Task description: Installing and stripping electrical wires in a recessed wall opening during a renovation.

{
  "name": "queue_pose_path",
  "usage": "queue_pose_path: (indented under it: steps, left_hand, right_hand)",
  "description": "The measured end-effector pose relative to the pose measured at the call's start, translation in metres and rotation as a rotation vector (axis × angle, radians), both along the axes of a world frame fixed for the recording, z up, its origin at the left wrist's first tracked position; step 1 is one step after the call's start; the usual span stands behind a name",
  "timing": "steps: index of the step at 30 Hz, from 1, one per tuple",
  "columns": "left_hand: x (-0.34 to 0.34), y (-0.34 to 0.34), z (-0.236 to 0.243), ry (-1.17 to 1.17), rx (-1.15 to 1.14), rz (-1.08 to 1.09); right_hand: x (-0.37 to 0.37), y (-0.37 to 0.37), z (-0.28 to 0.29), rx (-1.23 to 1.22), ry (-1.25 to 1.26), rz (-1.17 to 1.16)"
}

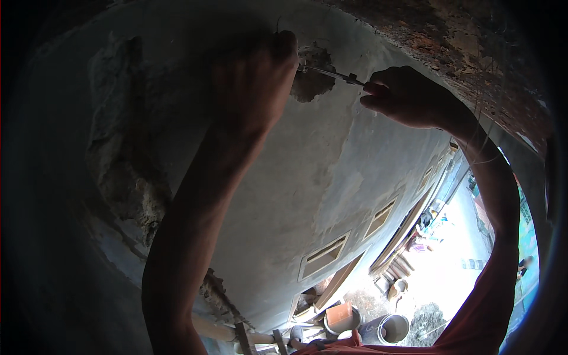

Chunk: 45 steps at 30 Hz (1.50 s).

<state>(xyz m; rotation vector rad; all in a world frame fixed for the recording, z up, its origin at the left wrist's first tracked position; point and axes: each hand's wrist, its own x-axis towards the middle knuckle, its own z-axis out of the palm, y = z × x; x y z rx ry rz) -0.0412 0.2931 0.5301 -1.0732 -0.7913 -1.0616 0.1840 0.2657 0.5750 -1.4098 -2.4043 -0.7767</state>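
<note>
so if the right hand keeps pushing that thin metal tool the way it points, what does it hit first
Likely the rough broken patch in the grey wall: the right hand aims the tool at it, beside the left hand. Depth is unclear.

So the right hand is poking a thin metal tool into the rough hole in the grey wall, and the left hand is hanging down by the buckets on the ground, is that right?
Not quite. In the head view the left hand is raised against the wall right beside the hole, not down by the buckets. The rest holds: the right hand holds a thin metal tool with its tip at the hole.
</note>
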Motion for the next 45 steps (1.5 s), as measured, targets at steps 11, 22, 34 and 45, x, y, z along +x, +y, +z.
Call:
queue_pose_path:
  steps: [11, 22, 34, 45]
  left_hand:
    - [-0.001, -0.001, 0.001, 0.013, -0.051, -0.089]
    - [0.001, -0.008, 0.000, -0.033, -0.159, -0.076]
    - [0.002, -0.007, 0.000, -0.043, -0.205, -0.108]
    - [-0.007, -0.011, 0.001, 0.152, -0.316, -0.163]
  right_hand:
    - [0.001, 0.023, -0.008, 0.292, -0.047, 0.050]
    - [0.006, 0.029, -0.003, 0.336, -0.131, 0.243]
    - [0.006, 0.030, -0.002, 0.446, -0.233, 0.176]
    - [0.014, 0.043, -0.013, 0.580, -0.195, 0.277]
